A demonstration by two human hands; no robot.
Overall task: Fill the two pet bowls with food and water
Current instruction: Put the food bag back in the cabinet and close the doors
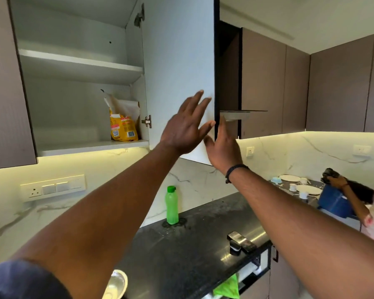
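A yellow pet food bag point(123, 121), torn open at the top, stands on the lower shelf of the open wall cabinet point(78, 67). The white cabinet door point(177, 61) hangs open. My left hand point(185, 128) is spread flat against the door's inner face, fingers apart. My right hand point(224, 145) touches the door's outer edge near its lower corner, holding nothing. A green water bottle point(171, 205) stands upright on the black countertop point(192, 251). The rim of a steel bowl point(116, 285) shows at the bottom edge.
A dark phone-like object point(241, 241) lies near the counter's front edge, with a green cloth point(227, 288) hanging below. At the far right another person point(361, 197) handles a blue container beside plates and cups point(298, 184). A switch panel point(52, 187) sits on the marble wall.
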